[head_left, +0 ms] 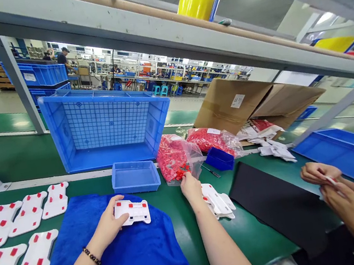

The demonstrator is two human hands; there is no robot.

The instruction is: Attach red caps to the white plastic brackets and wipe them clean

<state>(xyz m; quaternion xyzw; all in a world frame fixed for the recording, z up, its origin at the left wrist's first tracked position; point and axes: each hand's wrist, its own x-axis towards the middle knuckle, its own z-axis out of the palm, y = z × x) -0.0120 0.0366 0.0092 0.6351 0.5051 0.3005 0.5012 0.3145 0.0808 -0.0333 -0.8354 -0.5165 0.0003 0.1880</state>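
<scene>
My left hand (110, 222) grips a white plastic part (136, 211) with several red pieces on it, above a blue cloth (133, 257). At the opening of a clear bag of red pieces (170, 156) is my right hand (191, 189), its fingertips closed among red pieces; what they pinch is too small to make out. Just right of my right wrist lies a small stack of white parts (217, 202). Rows of white parts with red pieces (33, 260) lie at the left on the green table.
A small blue tray (135, 178) stands before a large tilted blue crate (109, 155). Beyond are a second red bag (212, 140), a dark blue bin (220, 158) and a cardboard box (233, 105). Another person's hands (335, 187) work at the right beside black sheet material (274, 206).
</scene>
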